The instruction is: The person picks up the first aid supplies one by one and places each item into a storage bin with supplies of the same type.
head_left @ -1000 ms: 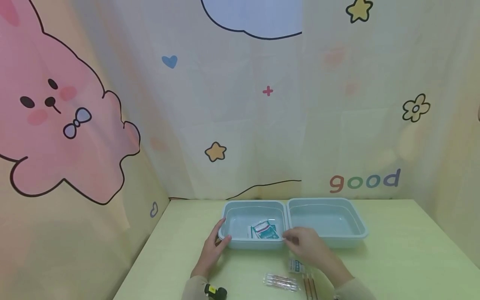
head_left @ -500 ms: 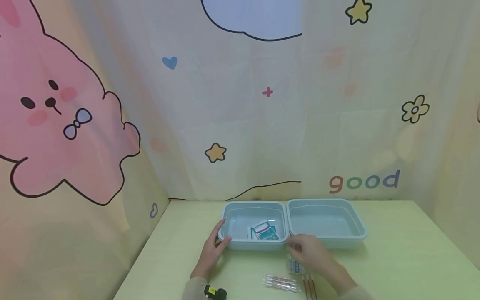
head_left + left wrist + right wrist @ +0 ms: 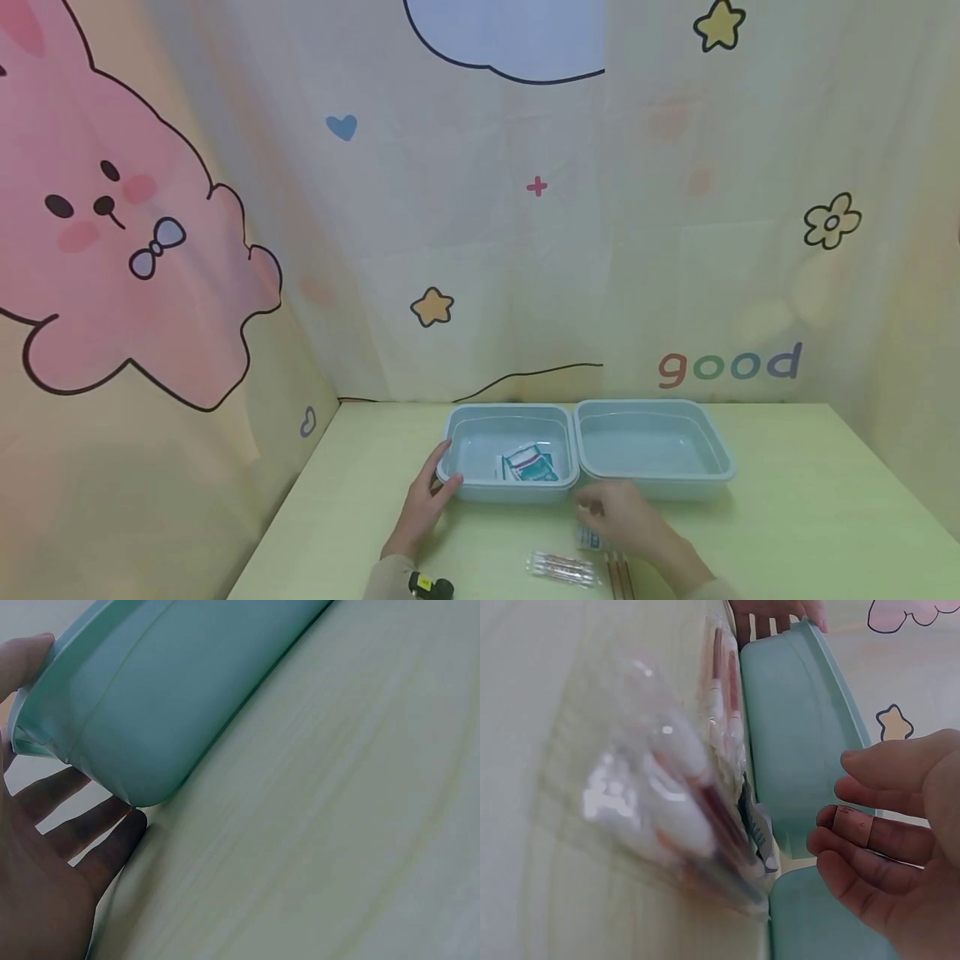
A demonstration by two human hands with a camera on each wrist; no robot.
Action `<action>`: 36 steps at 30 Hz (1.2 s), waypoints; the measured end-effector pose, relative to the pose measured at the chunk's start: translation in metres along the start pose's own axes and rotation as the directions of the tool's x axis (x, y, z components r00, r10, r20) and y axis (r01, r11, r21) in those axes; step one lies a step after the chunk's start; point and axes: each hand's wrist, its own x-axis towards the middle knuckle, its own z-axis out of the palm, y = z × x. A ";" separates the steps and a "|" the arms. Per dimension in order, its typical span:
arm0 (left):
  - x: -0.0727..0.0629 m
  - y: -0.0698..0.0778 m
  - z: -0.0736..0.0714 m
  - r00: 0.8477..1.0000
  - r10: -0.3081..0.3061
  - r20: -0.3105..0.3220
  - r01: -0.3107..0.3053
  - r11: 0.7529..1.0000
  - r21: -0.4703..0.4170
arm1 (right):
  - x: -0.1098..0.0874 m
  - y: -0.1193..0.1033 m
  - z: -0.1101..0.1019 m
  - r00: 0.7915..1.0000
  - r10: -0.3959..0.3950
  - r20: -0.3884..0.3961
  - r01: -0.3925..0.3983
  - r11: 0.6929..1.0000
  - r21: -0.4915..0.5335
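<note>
My left hand (image 3: 422, 510) holds the left end of a light-blue plastic basin (image 3: 510, 494), thumb on the rim and fingers against the side and lower corner. Inside lie several small teal-and-white packets (image 3: 531, 464). My right hand (image 3: 889, 855), loosely curled around nothing, hovers in front of where the two basins meet. Beneath it in the head view, partly covered, is a small packet with blue print (image 3: 590, 537). A clear packet of swabs (image 3: 562, 568) lies on the table. Nearer the right wrist, brown sticks (image 3: 619, 575) show; the right wrist view has them blurred, white-tipped, in clear wrapping (image 3: 682, 795).
A second light-blue basin (image 3: 656, 483), with nothing in it, stands against the first one's right side. Behind both hangs a printed curtain (image 3: 480, 217) at the back edge of the pale table (image 3: 810, 517). A black device (image 3: 431, 585) sits on the left wrist.
My right hand has drawn back from the left basin's front right corner, downward and slightly right, over the blue-printed packet. The left hand and basins stay put.
</note>
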 end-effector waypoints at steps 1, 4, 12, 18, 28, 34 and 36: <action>0.000 0.000 0.000 1.000 0.000 -0.001 0.000 1.000 0.002 | 0.000 0.000 0.000 1.000 -0.006 0.000 0.006 1.000 -0.005; -0.001 0.001 0.000 1.000 -0.003 -0.008 0.003 1.000 0.008 | -0.001 0.000 0.001 1.000 -0.006 0.005 0.006 1.000 -0.010; -0.012 0.030 -0.005 1.000 -0.001 0.027 0.000 1.000 0.019 | -0.004 0.002 0.004 0.999 0.004 0.034 -0.003 1.000 -0.030; -0.016 0.038 -0.006 1.000 -0.001 0.026 0.000 1.000 0.019 | -0.004 0.004 0.007 0.999 0.024 0.048 -0.022 0.999 -0.039; -0.017 0.037 -0.005 1.000 0.001 0.016 -0.001 1.000 0.009 | -0.005 0.005 0.008 0.984 0.106 0.140 -0.103 0.994 -0.030; -0.018 0.040 -0.005 1.000 0.001 0.018 -0.001 1.000 0.011 | -0.006 0.008 0.010 0.983 0.079 0.167 -0.075 0.997 -0.033; -0.018 0.041 -0.006 1.000 0.000 0.020 0.000 1.000 0.015 | -0.006 0.009 0.010 0.982 0.073 0.177 -0.068 0.997 -0.033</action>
